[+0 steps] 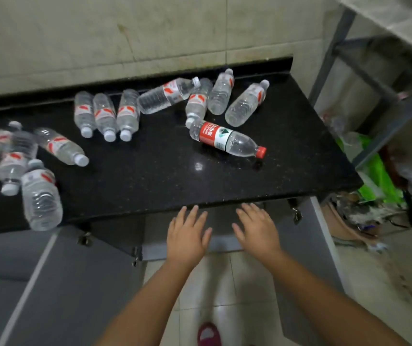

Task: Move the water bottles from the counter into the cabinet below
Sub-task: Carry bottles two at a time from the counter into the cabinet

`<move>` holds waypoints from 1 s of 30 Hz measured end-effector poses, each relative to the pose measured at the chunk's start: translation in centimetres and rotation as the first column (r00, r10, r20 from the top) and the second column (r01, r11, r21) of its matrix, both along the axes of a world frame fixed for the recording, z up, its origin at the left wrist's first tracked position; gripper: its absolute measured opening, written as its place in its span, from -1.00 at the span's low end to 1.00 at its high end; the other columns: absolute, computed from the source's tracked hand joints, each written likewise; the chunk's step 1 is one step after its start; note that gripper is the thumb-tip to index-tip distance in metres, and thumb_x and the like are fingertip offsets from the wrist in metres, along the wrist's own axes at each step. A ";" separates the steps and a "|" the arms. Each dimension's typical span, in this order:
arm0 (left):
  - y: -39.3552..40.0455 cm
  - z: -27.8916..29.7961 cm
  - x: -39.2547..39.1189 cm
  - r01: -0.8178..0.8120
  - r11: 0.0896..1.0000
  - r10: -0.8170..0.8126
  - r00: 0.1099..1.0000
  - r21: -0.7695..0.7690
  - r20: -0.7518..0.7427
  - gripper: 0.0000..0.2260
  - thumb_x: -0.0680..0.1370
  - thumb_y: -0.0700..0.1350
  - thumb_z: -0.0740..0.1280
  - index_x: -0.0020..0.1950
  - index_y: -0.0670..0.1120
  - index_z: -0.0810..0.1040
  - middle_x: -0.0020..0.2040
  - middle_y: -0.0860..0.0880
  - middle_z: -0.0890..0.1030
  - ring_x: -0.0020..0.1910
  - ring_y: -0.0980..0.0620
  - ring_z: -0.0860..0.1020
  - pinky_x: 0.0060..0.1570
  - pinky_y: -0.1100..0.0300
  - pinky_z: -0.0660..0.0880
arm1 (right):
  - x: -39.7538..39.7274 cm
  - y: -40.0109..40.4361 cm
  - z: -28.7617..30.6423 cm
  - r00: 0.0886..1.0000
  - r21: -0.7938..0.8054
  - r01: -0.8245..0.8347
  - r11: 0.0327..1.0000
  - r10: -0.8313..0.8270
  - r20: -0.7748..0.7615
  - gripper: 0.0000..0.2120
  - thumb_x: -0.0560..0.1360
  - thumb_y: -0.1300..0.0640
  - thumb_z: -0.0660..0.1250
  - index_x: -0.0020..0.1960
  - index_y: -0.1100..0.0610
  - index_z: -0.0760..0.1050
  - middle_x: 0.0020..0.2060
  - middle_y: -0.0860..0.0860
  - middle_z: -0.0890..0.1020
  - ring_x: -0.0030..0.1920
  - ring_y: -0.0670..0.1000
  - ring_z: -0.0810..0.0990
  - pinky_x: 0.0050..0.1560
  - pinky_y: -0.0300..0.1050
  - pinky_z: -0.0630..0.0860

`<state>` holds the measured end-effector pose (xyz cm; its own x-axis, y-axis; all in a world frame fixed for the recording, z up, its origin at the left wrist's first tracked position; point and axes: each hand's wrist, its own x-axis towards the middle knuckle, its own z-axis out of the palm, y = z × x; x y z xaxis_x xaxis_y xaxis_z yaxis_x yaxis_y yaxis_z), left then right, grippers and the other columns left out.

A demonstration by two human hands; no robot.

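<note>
Several clear plastic water bottles lie on their sides on the black counter [155,171]. One with a red label and red cap [226,139] lies right of centre. Three white-capped ones [105,115] lie side by side at the back, more are piled at the back right [246,104] and at the left end [41,194]. My left hand [187,234] and my right hand [257,227] are both empty with fingers spread, held just below the counter's front edge, in front of the cabinet [222,221] underneath. The cabinet doors [50,283] stand open on both sides.
A tiled wall [125,33] backs the counter. To the right stands a grey metal rack [364,71] with green bags [379,176] and clutter on the floor beside it. A red slipper [208,334] shows on the tiled floor below.
</note>
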<state>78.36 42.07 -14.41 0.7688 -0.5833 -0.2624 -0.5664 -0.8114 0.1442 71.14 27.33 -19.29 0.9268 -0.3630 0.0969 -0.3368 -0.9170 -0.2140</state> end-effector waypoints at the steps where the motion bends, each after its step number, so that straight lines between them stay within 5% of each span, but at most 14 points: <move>1: -0.2 1.4 0.4 0.000 1.000 0.002 0.999 -0.029 0.044 -0.55 0.64 0.07 0.03 0.53 0.03 0.14 0.58 0.02 0.08 0.57 -0.02 -0.02 0.52 0.05 0.04 | 0.4 -0.7 1.4 0.999 -0.012 0.001 1.000 0.000 0.051 -0.56 0.32 -0.01 0.13 -0.15 0.22 0.69 -0.15 0.15 0.75 -0.12 0.16 0.74 -0.18 0.07 0.67; 9: -2.7 6.4 5.8 -0.012 0.997 0.024 0.986 -0.075 0.166 -0.56 0.64 0.08 0.03 0.52 0.05 0.16 0.57 0.04 0.10 0.57 -0.03 -0.01 0.52 0.06 0.06 | 4.4 -6.7 7.7 0.965 0.031 0.130 0.991 -0.134 0.226 -0.70 0.21 0.26 0.56 -0.09 0.34 0.64 -0.14 0.25 0.72 -0.13 0.26 0.70 -0.15 0.13 0.65; 12: -4.0 6.6 9.0 0.015 0.997 -0.002 0.987 -0.076 0.161 -0.56 0.64 0.08 0.02 0.52 0.04 0.16 0.57 0.04 0.10 0.57 -0.03 -0.01 0.52 0.04 0.07 | 6.7 -8.5 8.3 0.956 0.107 0.195 0.975 -0.213 0.202 -0.71 0.38 0.22 0.45 0.07 0.30 0.58 0.00 0.21 0.67 0.04 0.26 0.62 0.01 0.05 0.59; 16: -6.6 7.0 15.0 0.091 0.991 -0.077 0.987 -0.100 0.138 -0.56 0.64 0.07 0.05 0.51 0.03 0.18 0.57 0.02 0.13 0.57 -0.05 0.01 0.51 0.02 0.08 | 10.7 -10.9 7.8 0.958 0.290 0.287 0.913 -0.268 -0.102 -0.53 0.54 0.09 0.27 0.39 0.20 0.30 0.31 0.16 0.47 0.33 0.17 0.41 0.32 -0.04 0.38; 22: -11.9 6.9 22.7 0.262 0.959 -0.243 0.955 -0.106 0.170 -0.58 0.62 0.03 0.12 0.46 -0.05 0.32 0.51 -0.06 0.28 0.52 -0.12 0.16 0.45 -0.04 0.20 | 13.1 -13.7 8.5 0.939 0.502 0.334 0.798 -0.238 -0.247 -0.58 0.51 0.22 0.33 0.34 0.20 0.38 0.19 0.15 0.57 0.14 0.07 0.53 0.11 -0.22 0.40; 26: -16.3 7.0 24.4 0.350 0.925 -0.324 0.930 -0.147 0.175 -0.57 0.61 0.06 0.08 0.43 -0.07 0.38 0.48 -0.10 0.34 0.50 -0.16 0.23 0.41 -0.09 0.25 | 12.4 -16.6 8.6 0.928 0.624 0.371 0.687 -0.258 -0.267 -0.62 0.45 0.33 0.37 0.26 0.23 0.46 -0.08 0.04 0.49 -0.09 -0.05 0.45 -0.28 -0.56 0.40; 30: -21.4 6.9 25.1 0.405 0.906 -0.389 0.911 -0.121 0.136 -0.58 0.64 0.02 0.08 0.49 -0.05 0.25 0.53 -0.07 0.23 0.54 -0.09 0.13 0.50 0.01 0.13 | 10.8 -20.7 9.2 0.884 0.812 0.403 0.422 -0.410 -0.226 -0.65 0.42 0.53 0.31 0.17 0.32 0.49 -0.19 0.04 0.48 -0.26 -0.06 0.49 -0.37 -0.46 0.56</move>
<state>103.47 20.67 -7.49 0.4846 -0.8708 -0.0831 -0.8554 -0.4916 0.1630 81.95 6.58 -10.10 0.6498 -0.6114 -0.4516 -0.6164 -0.0763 -0.7837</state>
